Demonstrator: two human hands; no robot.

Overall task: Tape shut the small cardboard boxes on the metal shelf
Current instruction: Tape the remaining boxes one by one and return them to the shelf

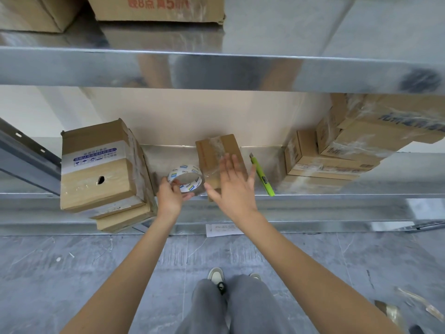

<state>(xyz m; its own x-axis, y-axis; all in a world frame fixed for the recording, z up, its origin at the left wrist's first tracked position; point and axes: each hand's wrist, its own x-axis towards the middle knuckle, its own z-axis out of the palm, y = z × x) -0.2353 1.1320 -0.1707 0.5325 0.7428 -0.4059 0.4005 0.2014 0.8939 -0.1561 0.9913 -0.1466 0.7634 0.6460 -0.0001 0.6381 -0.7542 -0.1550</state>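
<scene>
left hand grips the tape at the shelf front edge; right hand, fingers spread, smooths tape on the middle box. next likely: cutting with the knife.

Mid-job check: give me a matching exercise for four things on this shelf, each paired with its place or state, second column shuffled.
Things:
1. tape roll
2. cutter
3. small box
4. holed box

Places or states:
A. lying right of the small box, untouched
B. top of the stack at the shelf's left
C. held by the left hand
D. middle of the shelf, clear tape across it, right hand open over it

Pairs: 1-C, 2-A, 3-D, 4-B
</scene>
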